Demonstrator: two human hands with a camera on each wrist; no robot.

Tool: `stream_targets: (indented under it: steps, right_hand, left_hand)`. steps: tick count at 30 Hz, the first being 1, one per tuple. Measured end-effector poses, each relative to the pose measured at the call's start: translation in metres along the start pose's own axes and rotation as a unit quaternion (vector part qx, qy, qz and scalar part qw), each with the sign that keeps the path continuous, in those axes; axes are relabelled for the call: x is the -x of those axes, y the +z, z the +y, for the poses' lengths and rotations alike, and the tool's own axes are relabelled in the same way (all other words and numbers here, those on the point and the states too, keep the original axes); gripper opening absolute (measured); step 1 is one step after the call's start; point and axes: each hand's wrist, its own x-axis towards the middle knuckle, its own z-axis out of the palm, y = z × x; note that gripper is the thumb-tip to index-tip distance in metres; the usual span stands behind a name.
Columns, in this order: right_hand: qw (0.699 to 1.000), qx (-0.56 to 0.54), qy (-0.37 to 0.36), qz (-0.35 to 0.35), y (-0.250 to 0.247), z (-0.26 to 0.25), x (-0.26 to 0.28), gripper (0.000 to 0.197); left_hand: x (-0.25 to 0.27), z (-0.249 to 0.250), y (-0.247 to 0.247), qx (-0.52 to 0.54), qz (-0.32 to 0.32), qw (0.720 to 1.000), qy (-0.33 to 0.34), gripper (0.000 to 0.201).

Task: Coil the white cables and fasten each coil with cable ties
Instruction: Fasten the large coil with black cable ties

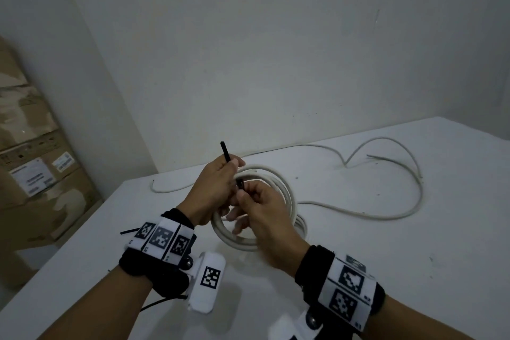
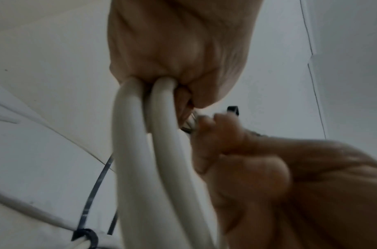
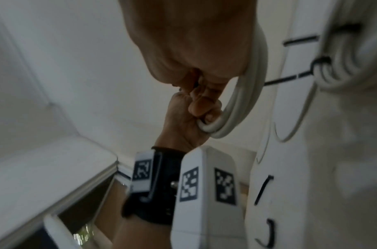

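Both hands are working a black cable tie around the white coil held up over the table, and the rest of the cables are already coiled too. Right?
Not quite. Both hands, left hand and right hand, do work a black cable tie around the coil, but the head view shows loose cable uncoiled on the table.

Labels on the cardboard boxes (image 1: 41, 174) are too blurred to read.
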Motion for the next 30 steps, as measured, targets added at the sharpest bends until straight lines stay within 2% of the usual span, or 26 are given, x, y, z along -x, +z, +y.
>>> stream_targets:
  steps: [3, 5, 9, 12, 15, 19, 25, 28, 30]
  right_hand:
    - [0.993, 0.103, -0.064, 0.002, -0.006, -0.007, 0.007, 0.019]
    - [0.988, 0.125, -0.087, -0.007, -0.007, -0.014, 0.009, 0.017]
    - [0.997, 0.070, -0.010, -0.034, -0.019, -0.015, 0.004, 0.016]
    - [0.989, 0.142, 0.028, -0.042, -0.021, 0.002, 0.007, 0.014]
    - [0.980, 0.195, 0.040, -0.016, -0.018, 0.013, 0.004, 0.013]
    - [0.963, 0.265, -0.036, 0.018, -0.008, 0.016, -0.011, 0.019]
    - [0.961, 0.246, -0.127, 0.012, -0.006, 0.021, -0.008, 0.029]
    - [0.956, 0.257, -0.141, 0.003, -0.007, 0.022, -0.007, 0.024]
    - [0.962, 0.242, -0.126, -0.012, -0.007, 0.018, -0.004, 0.022]
  left_hand:
    - [-0.005, -0.012, -0.007, -0.088, 0.012, 0.996, 0.027, 0.023]
    - [-0.005, -0.023, -0.010, -0.146, 0.026, 0.988, 0.047, 0.025]
    - [0.006, -0.032, -0.005, -0.084, 0.034, 0.996, 0.022, 0.026]
    - [0.003, -0.027, -0.007, -0.041, 0.050, 0.998, -0.007, 0.029]
    - [-0.002, -0.019, -0.008, -0.025, 0.060, 0.998, -0.005, 0.033]
    - [0.001, -0.014, 0.000, -0.034, 0.048, 0.998, -0.009, 0.033]
    - [0.002, -0.012, -0.003, -0.039, 0.045, 0.998, -0.029, 0.038]
    - [0.007, -0.012, -0.004, -0.029, 0.035, 0.999, 0.003, 0.029]
    - [0.007, -0.013, -0.004, -0.037, 0.047, 0.997, 0.042, 0.028]
